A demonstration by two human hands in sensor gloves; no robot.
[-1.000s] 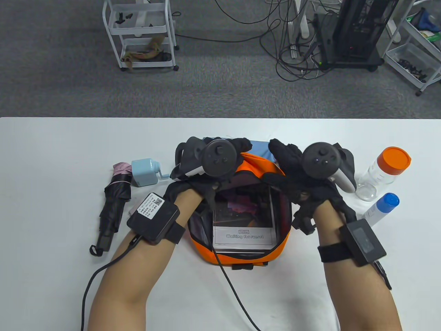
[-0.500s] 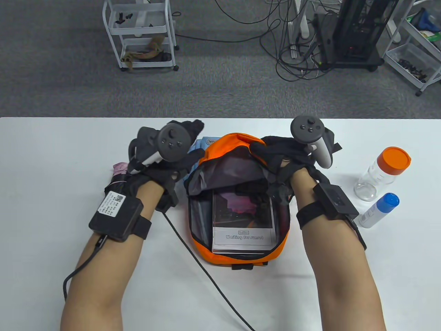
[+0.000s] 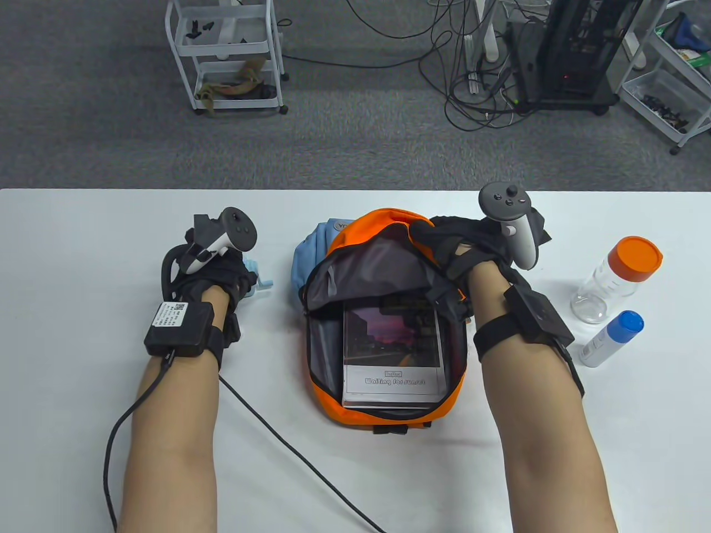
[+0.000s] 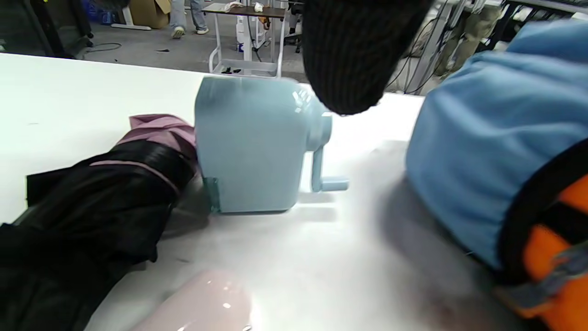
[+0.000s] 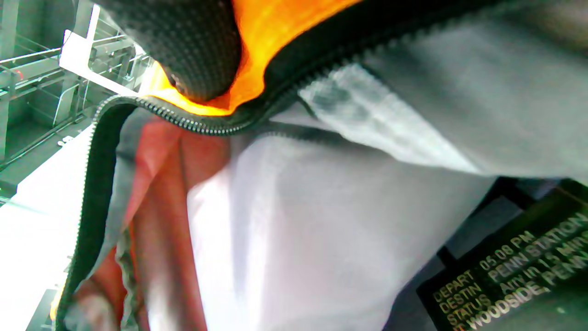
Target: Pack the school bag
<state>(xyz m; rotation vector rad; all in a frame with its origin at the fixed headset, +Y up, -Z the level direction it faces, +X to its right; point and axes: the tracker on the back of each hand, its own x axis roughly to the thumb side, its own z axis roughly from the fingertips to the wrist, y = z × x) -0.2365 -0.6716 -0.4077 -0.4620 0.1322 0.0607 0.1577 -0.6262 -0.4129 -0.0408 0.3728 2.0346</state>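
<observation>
Bag (image 3: 383, 333): lies flat at the middle of the bench (image 3: 83, 444), near its front edge; long axis runs front to back, mouth toward the far edge, base toward the front edge.
Flap (image 3: 366, 266): raised at the far end, apparently to keep the mouth open for loading.
Book (image 3: 393, 355): lies flat inside the bag, title strip toward the front edge, long axis in line with the bag.
Right hand (image 3: 472, 244): fingers (image 5: 183, 50) curl over the orange rim by the zipper and pinch it, holding the flap up.
Left hand (image 3: 214, 272): over the things near the left edge; one fingertip (image 4: 353, 55) hangs just above the sharpener (image 4: 257, 147). Whether the fingers are wide or narrow cannot be told; nothing is seen held.
Sharpener: upright, crank toward the bag; judged to be the next thing to pack.
Umbrella (image 4: 92, 207): folded, lying against the sharpener on the side away from the bag.
Bottles (image 3: 616, 277): two, near the right edge, not yet packed.
Blue fabric (image 4: 496, 138): part of the bag's far end, resting on the bench.
</observation>
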